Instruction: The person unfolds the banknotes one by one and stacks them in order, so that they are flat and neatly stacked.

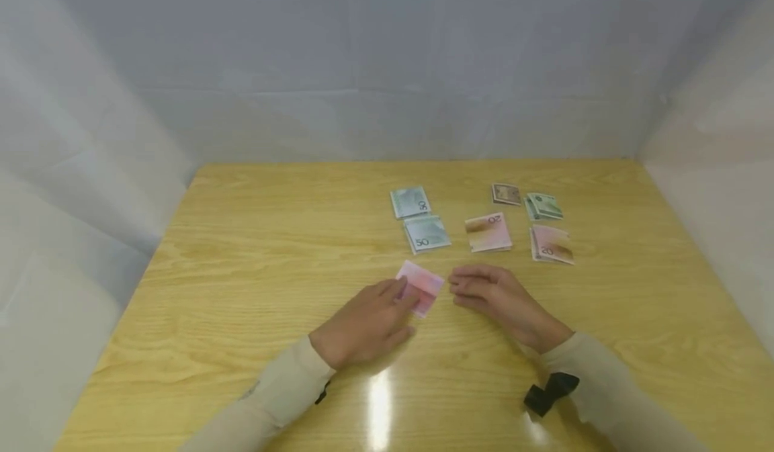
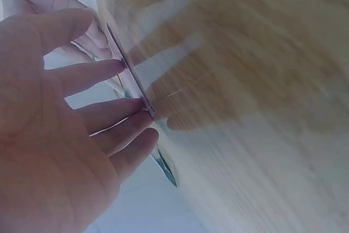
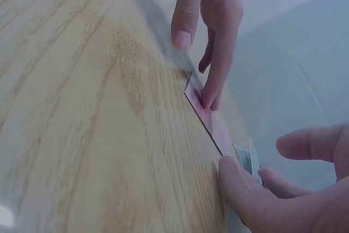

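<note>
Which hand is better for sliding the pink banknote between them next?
Probably the left hand: its fingers touch the pink banknote from above. The right hand is just beside its edge, not over it.

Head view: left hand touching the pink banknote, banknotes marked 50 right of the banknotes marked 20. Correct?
Not quite: the head view shows the banknotes marked 50 left of the banknotes marked 20. The left hand does touch the pink banknote.
</note>
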The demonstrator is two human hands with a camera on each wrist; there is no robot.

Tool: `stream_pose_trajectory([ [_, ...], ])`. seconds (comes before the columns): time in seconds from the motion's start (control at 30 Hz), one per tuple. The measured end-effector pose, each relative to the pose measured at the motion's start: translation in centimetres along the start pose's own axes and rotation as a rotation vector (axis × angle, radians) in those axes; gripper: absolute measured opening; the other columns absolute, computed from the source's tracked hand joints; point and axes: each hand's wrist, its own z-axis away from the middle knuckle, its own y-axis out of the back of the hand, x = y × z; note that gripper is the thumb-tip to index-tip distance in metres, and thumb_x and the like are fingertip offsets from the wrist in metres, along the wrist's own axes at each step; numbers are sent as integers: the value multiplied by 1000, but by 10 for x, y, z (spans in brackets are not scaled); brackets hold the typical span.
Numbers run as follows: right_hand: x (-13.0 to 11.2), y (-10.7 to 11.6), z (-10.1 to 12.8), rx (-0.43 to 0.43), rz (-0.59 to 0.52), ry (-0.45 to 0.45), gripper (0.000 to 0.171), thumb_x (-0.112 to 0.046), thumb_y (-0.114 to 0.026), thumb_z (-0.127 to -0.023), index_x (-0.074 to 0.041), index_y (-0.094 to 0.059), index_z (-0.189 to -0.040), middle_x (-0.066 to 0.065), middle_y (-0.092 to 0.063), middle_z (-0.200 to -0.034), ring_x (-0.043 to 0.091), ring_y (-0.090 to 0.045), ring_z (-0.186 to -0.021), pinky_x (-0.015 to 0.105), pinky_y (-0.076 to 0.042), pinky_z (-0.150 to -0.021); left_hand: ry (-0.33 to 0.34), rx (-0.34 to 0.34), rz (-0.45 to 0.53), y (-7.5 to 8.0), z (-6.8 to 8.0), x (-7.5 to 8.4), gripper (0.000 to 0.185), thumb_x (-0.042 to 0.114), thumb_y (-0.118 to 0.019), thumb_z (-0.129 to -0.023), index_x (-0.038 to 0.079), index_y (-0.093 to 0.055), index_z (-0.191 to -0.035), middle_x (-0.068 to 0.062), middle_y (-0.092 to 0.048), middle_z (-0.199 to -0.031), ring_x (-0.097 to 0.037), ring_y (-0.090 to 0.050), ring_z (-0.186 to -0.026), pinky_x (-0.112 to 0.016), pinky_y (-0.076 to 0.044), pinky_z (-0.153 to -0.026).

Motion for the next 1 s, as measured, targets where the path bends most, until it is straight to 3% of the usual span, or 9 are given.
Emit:
stream_pose_trajectory([
  [0.47,-5,-2,-6,10,-35,-17,53,-5,-56,-102,10,-36,-148,28,-45,-148,33,-53,-132,38,-48,-110,5,-35,-84,-1,-1,7,61,43,-50,-105,5,-42,-153,-26,-32,-159,-40,-34,-145,-51,-28,-123],
  [1.0,-9,-4,-10,19,-121,-44,54,-1,-56,-101,12,-33,-148,30,-44,-148,34,-51,-134,38,-45,-113,20,-37,-86,-5,-1,11,61,45,-50,-105,6,-43,-153,-24,-31,-160,-37,-35,-145,-48,-29,-123],
])
